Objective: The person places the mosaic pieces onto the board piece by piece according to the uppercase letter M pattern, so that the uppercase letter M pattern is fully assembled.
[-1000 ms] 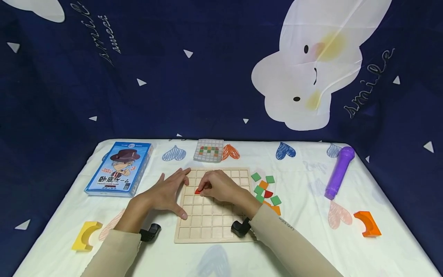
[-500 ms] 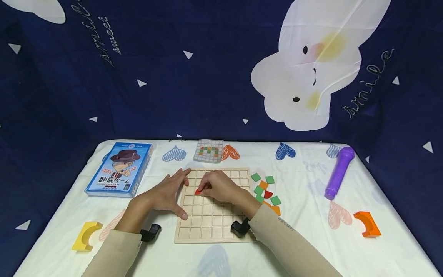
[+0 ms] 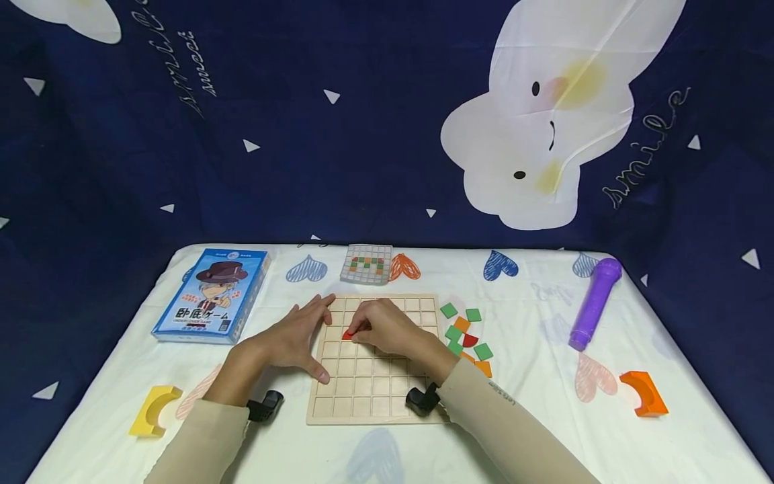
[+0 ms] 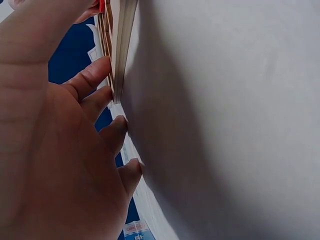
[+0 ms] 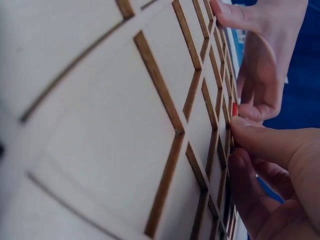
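Note:
A wooden grid board (image 3: 361, 407) lies flat on the cloth-covered table. In the head view my left hand (image 3: 290, 339) has thumb and fingers spread along the board's left edge, and the left wrist view shows fingertips (image 4: 102, 65) touching that edge. My right hand (image 3: 387, 328) reaches over the board, pinching a small red piece (image 3: 347, 335) at a cell in the upper left. Only part of this piece shows past the fingers; its red edge (image 5: 235, 109) appears at the thumb tip in the right wrist view. Whether it sits fully inside the cell I cannot tell.
Right of the board lie several green squares (image 3: 483, 351), orange pieces (image 3: 483, 368) and a rounded red piece (image 3: 469, 340). A pattern card (image 3: 366, 265) lies behind it. Around stand a blue game box (image 3: 208, 296), yellow arch (image 3: 149, 413), orange arch (image 3: 648, 396) and purple microphone-shaped toy (image 3: 595, 302).
The head view has shifted very slightly. Both hands keep their places on the board, and the right hand still pinches the red piece.

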The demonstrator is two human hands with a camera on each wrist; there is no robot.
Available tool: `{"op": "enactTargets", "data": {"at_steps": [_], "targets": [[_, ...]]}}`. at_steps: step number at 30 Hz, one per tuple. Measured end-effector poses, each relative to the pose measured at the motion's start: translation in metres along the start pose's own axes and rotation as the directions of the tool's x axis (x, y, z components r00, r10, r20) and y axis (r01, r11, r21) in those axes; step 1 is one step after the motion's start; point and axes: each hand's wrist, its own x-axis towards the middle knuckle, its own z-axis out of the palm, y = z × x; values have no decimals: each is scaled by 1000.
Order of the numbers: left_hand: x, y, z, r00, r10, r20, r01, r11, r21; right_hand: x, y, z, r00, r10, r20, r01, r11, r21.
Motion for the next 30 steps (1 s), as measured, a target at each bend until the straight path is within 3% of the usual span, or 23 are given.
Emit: {"op": "enactTargets", "data": {"at_steps": [12,19,30], "targets": [[-2,4,-2,1000,12,-1,-12,1000,-3,-8,6,-10,998,-4,56,-1,997,76],[-1,4,-2,1000,21,-8,-21,1000,-12,-28,20,-30,998,-4,69,-3,995,102],[-1,4,-2,999,33,-27,-33,999,3,-74,65,-67,996,77,-52,-70,991,114]]}}
